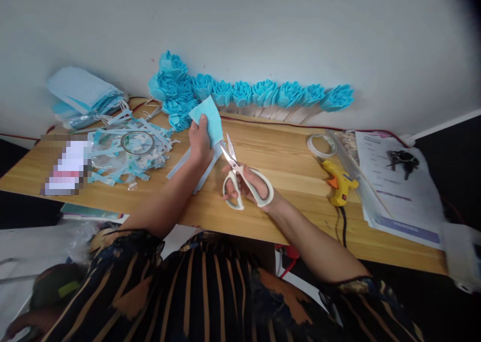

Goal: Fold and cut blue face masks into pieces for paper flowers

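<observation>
Between the thumb and fingers of my left hand (201,141) is a light blue piece of fabric (211,119), roughly square and held tilted above the table. My right hand (246,184) has its fingers through the handles of a pair of scissors (233,165) with white-and-grey grips. The scissors' blades are parted and point up beside the lower corner of the fabric. Pale strips (205,174) lie on the wood under my left wrist. Behind my hands, a row of blue fabric flowers (265,93) on thin sticks rests along the wall.
A yellow glue gun (340,184), a roll of tape (322,145) and papers (398,191) with keys (403,161) lie on the right of the wooden table (285,181). At left are blue-white scraps (154,156), stacked face masks (82,94) and a blurred-out phone (65,166).
</observation>
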Available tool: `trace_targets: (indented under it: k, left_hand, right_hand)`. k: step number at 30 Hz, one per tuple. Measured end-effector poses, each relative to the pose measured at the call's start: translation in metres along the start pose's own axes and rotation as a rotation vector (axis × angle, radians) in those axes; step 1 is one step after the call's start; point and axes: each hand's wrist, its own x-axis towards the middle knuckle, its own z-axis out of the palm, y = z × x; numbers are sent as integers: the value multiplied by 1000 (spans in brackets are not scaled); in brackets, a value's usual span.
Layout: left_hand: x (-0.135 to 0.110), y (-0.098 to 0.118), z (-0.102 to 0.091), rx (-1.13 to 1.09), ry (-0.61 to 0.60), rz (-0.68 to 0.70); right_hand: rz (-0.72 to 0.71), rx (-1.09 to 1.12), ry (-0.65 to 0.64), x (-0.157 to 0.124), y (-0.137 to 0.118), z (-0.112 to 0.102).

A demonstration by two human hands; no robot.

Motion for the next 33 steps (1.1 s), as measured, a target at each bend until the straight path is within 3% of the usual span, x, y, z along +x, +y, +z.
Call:
trace_targets:
  k: [6,14,23,33]
  left_hand:
    - [-12,17,9,32,70,23]
    - [-23,18,16,22,25,62]
    - [-24,28,19,3,94,-3]
    - [-24,19,16,25,30,60]
  right_hand:
    - [-11,14,19,1,-1,1]
    - [-24,22,57,3,-2,0]
    - [-35,-2,34,2,0,-2]
    - [-2,1,76,3,-1,1]
